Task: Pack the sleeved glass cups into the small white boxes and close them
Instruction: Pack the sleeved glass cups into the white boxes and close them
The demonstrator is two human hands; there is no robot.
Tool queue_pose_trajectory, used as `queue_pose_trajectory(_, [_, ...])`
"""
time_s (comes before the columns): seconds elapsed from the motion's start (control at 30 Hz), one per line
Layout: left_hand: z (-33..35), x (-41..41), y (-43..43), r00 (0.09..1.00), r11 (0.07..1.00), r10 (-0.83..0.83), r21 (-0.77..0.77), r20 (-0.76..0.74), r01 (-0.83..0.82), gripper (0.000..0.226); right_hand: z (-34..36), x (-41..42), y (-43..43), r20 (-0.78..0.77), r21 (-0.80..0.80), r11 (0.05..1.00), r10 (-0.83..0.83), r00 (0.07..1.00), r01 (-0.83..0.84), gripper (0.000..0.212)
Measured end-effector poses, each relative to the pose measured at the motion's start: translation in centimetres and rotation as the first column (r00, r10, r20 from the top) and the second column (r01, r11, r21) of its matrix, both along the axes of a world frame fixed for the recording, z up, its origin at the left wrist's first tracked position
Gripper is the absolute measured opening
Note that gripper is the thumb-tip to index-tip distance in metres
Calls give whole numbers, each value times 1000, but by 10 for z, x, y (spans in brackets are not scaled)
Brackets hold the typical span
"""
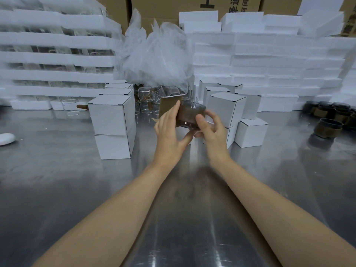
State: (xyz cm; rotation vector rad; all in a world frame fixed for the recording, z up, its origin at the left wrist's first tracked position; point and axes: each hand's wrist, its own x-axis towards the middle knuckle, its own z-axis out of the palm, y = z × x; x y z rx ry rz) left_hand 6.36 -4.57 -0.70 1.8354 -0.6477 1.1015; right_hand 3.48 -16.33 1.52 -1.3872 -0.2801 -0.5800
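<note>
Far left of the sleeved glass cup (189, 114): white rounded object (5, 138) on the steel table (57, 180), foam trays (54, 54) stacked behind it. Nearer, left of the cup: two closed small white boxes (112, 120), stacked. Behind the cup: clear plastic bags (154, 54) and bare glass cups (150, 95). The cup itself is in the air above the table, tilted, between both hands. Left hand (169, 130): fingers flat and straight against the brown sleeve flap (169, 105), thumb under the base. Right hand (210, 128): thumb on the sleeve front, fingers curled behind, gripping the cup. Right of the cup: more white boxes (227, 106), foam blocks (269, 64). Far right: other sleeved cups (327, 126).
</note>
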Motion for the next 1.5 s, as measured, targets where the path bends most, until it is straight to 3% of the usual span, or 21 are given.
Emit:
queue_pose_trajectory(0.07, [1,-2,-1,1000,1000,-17,4,-12,17,83,2,1,-2,-77,86,996,-3,997,9,40])
queue_pose_trajectory(0.2, [4,-9,-2,1000,1000,-22,21,-21,23,77,5,-1,-1,-198,171,979,142,970,-109,74])
queue_pose_trajectory(0.33, [7,-15,-3,999,1000,24,-4,-38,-25,68,1,0,-1,-231,195,957,258,938,-215,63])
queue_pose_trajectory(0.57, [14,-21,0,990,993,41,-100,-138,-55,57,-6,2,0,-301,-2,977,205,931,-215,86])
queue_pose_trajectory(0.73, [14,-19,5,979,983,45,-167,-198,-79,61,-4,1,3,-206,-90,988,104,973,-125,54])
queue_pose_trajectory(0.9, [13,-22,4,982,983,0,-179,-190,-35,59,4,-3,5,-49,-10,997,71,996,-71,19])
queue_pose_trajectory(1.07, [11,-23,3,985,985,-70,-166,-155,44,45,5,-8,3,52,-65,997,32,998,-29,39])
queue_pose_trajectory(1.27, [12,-20,2,988,990,-108,-102,-107,97,58,-1,-5,-2,136,-146,989,2,991,18,51])
queue_pose_trajectory(1.33, [10,-16,1,993,995,-57,-93,-100,48,57,-3,-4,-2,159,-158,984,-52,986,77,55])
queue_pose_trajectory(1.5, [8,-7,2,926,963,-42,-261,-376,-62,67,-4,-3,-4,243,-223,954,-143,959,199,61])
